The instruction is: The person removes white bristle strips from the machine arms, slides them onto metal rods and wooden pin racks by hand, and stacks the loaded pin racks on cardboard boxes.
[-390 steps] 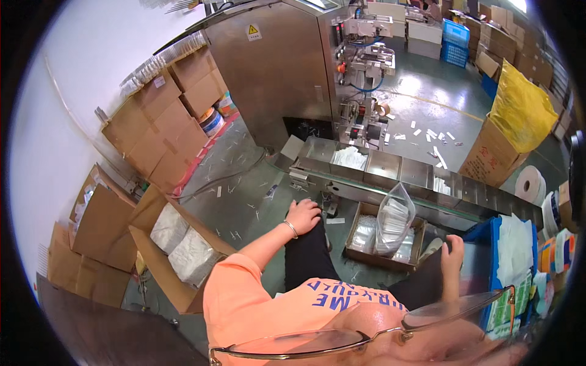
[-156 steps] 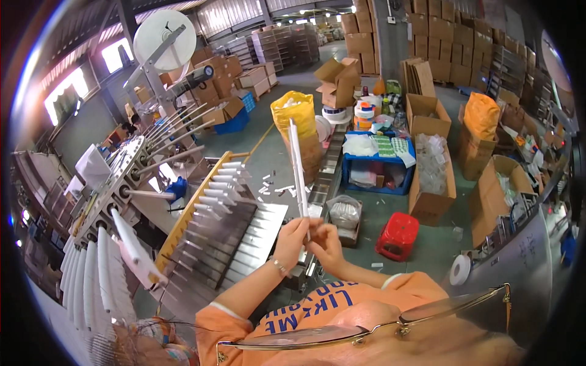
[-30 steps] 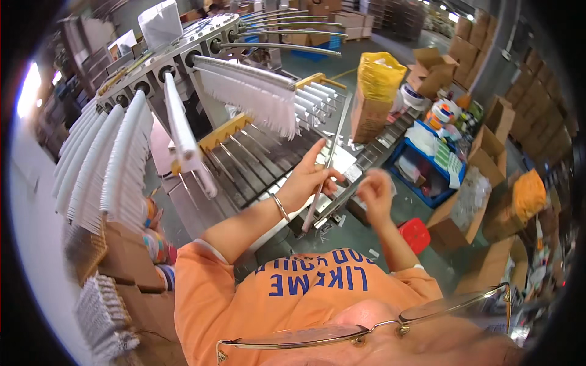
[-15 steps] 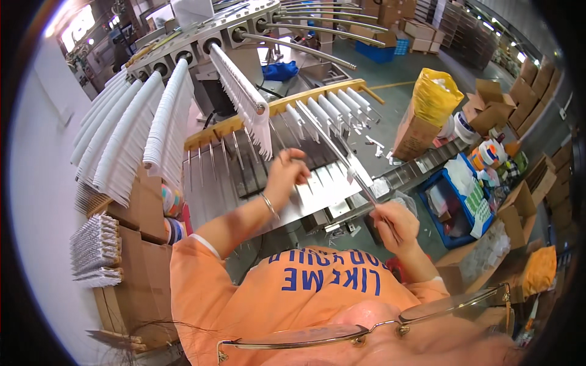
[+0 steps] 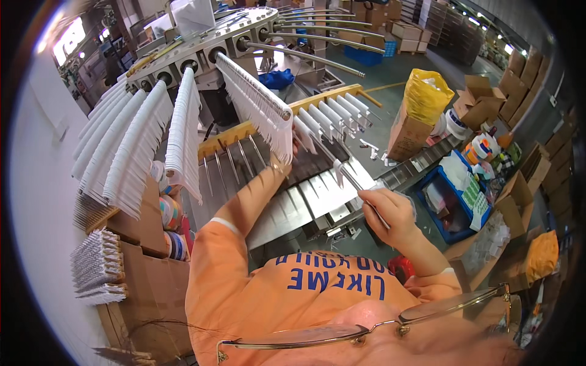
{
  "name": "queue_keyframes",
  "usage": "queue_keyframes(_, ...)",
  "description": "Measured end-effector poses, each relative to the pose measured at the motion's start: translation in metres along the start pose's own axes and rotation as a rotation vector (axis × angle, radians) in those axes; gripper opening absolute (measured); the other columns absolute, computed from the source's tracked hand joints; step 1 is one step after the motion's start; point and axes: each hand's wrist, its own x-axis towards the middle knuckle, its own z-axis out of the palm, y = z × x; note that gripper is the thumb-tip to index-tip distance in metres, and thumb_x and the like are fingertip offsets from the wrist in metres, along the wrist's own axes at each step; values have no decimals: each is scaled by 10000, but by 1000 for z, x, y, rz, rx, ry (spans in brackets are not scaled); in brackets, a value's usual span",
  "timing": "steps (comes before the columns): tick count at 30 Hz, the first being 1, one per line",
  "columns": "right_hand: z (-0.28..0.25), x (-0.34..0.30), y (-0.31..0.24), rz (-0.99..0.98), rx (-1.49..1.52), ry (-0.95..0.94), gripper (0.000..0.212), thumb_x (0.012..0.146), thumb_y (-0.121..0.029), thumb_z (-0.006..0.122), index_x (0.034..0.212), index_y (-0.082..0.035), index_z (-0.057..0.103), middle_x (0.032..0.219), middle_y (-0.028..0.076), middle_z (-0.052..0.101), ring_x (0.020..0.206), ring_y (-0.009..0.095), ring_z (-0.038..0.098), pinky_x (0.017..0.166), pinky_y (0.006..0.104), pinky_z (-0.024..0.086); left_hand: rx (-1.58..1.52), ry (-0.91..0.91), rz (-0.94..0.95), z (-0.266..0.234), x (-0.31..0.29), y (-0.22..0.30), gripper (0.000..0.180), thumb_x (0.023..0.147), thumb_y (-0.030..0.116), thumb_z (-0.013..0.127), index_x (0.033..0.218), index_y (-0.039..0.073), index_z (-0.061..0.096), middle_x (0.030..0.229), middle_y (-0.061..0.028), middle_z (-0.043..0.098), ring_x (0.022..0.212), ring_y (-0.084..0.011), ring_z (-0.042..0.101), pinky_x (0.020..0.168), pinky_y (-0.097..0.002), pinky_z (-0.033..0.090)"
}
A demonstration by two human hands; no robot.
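My right hand (image 5: 394, 215) is closed round the near end of a thin metal rod (image 5: 354, 180), which slants up and left over the steel table. A little white piece (image 5: 339, 171) hangs on that rod. My left hand (image 5: 282, 163) reaches in by the low end of a machine rod packed with flat white pieces (image 5: 259, 100). Those pieces hide most of its fingers, so its grip does not show. Farther right, rods carrying white tube-like pieces (image 5: 332, 117) lie along a wooden rack (image 5: 244, 131); bare rods (image 5: 229, 163) lie at its left.
A metal hub (image 5: 201, 46) with radiating rods stands beyond the table, several loaded with white pieces (image 5: 135, 137) at left. At right are a yellow bag (image 5: 427, 94) in a carton and a blue crate (image 5: 448, 229). Cartons (image 5: 149, 274) and bundled white pieces (image 5: 97, 262) stand at left.
My left hand has moved forward, partly behind the hanging white pieces. The loaded machine rods appear shifted right. My right hand still holds the thin rod, now slightly higher.
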Motion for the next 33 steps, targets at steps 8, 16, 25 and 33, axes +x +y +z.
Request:
queue_keyframes(8,-14,-57,10,10,43,175,229,682,58,594,911,37,591,713,113,595,600,239,591,531,273,458,394,-193,114,31,-80,18,262,854,169,464,1075,53,544,625,18,511,448,-55,408,411,-180,320)
queue_keyframes(16,-6,-24,10,145,118,187,159,738,61,555,889,23,585,693,124,565,541,214,541,505,259,418,-24,54,-21,36,11,0,264,854,185,414,1027,54,565,600,27,482,417,-65,373,364,-188,256)
queue_keyframes(25,4,-82,15,392,484,460,94,805,42,478,838,31,565,722,84,568,536,107,514,490,223,390,620,-327,291,53,-89,9,358,812,122,491,1139,-21,506,678,-20,493,563,-97,439,520,-231,375)
queue_keyframes(33,-4,-51,25,453,461,366,109,821,22,470,876,36,563,731,66,566,557,101,515,501,205,383,1465,-101,987,53,-42,-8,671,705,70,472,1318,-52,230,932,-239,474,829,-399,484,739,-438,404)
